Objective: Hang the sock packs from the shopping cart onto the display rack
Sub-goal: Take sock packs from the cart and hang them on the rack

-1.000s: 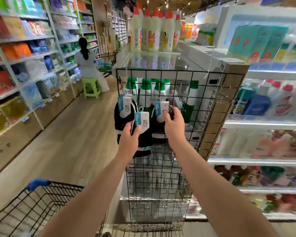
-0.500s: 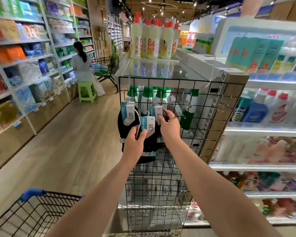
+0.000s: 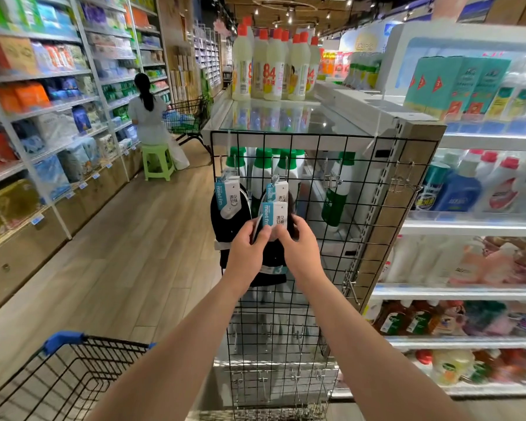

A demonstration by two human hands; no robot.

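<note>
A black wire grid display rack (image 3: 356,208) stands at the shelf end in front of me. Two black sock packs with blue-and-white cards hang from its hooks: one at the left (image 3: 230,202), one in the middle (image 3: 278,191). In front of the middle one is a third sock pack (image 3: 273,215), which both hands hold by its card. My left hand (image 3: 248,253) pinches the card's lower left. My right hand (image 3: 298,247) grips its lower right and the black socks behind. The black wire shopping cart (image 3: 73,372) with a blue handle corner sits at the lower left.
Empty hooks stick out of the rack at the upper right (image 3: 331,180) and near the bottom (image 3: 274,387). Shelves of bottles line the right side, packaged goods the left. A person (image 3: 148,113) sits on a green stool (image 3: 157,161) down the aisle beside another cart.
Both hands have dropped lower and come together on one sock pack; the right hand left the middle hook, where a pack now hangs.
</note>
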